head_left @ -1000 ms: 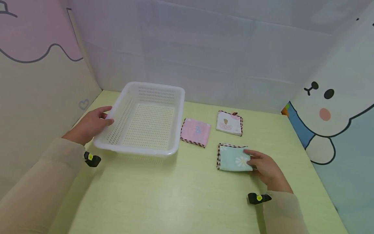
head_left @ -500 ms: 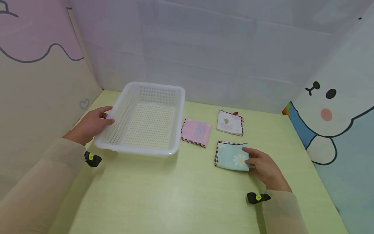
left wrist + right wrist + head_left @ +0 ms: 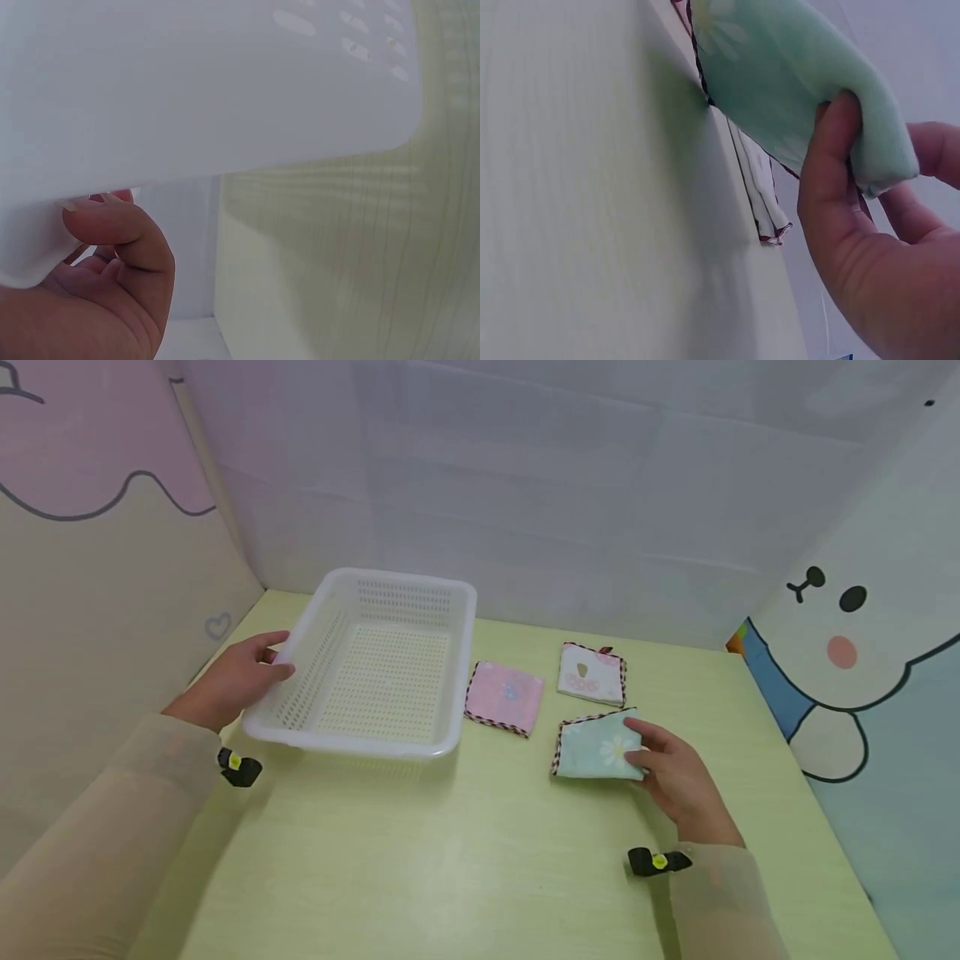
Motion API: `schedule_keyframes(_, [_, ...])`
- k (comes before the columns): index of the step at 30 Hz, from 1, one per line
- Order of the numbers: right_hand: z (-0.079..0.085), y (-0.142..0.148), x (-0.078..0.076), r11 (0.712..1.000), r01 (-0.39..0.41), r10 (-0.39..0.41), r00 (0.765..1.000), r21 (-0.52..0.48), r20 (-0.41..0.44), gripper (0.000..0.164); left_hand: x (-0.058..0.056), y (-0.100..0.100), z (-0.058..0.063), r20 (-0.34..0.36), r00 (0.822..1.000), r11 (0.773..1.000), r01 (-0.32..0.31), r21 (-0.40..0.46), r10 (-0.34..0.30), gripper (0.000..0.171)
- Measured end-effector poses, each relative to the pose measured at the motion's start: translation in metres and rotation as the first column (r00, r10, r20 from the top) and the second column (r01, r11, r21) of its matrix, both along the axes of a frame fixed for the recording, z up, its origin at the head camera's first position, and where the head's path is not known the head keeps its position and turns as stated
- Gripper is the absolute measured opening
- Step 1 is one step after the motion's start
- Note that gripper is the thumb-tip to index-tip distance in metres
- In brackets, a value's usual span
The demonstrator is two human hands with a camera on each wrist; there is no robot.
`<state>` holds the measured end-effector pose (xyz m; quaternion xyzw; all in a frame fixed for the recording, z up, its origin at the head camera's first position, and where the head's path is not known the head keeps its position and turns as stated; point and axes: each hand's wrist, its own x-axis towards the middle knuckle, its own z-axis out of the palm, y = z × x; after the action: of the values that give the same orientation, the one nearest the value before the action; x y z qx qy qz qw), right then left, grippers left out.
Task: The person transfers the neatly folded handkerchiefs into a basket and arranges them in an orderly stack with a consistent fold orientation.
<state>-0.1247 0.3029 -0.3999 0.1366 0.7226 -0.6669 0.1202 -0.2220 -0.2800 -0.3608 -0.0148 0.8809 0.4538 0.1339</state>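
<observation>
My left hand [image 3: 236,681] grips the left rim of a white plastic basket [image 3: 351,745]; in the left wrist view the thumb and fingers pinch that rim [image 3: 30,247]. The basket has slotted walls and nothing inside. My right hand [image 3: 678,777] pinches the right edge of a folded mint-green towel [image 3: 596,749] with a white daisy and checked trim. In the right wrist view the green towel [image 3: 780,82] is raised at the held edge, thumb on one face and fingers on the other. Its far corner hangs close over the table.
A folded pink towel [image 3: 504,697] lies just right of the basket. Behind the green towel lies a folded white towel [image 3: 591,675] with checked trim. The pale yellow table [image 3: 450,860] meets a back wall [image 3: 525,510] and side walls with cartoon prints.
My right hand has lifted the right side of the green towel and moved slightly up and away from me. The left hand and basket have stayed in place.
</observation>
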Motion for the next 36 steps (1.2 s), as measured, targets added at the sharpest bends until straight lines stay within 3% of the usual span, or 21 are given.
schedule_keyframes(18, [0.017, -0.010, -0.004, 0.990, 0.016, -0.034, 0.991, -0.141, -0.126, 0.054, 0.002, 0.001, 0.003, -0.003, 1.000, 1.000, 0.010, 0.016, -0.010, 0.070])
schedule_keyframes(36, [0.041, -0.032, -0.018, 0.982, -0.045, 0.008, 0.980, -0.181, -0.198, 0.049, 0.004, 0.001, 0.004, -0.009, 1.000, 1.000, 0.013, -0.014, -0.013, 0.072])
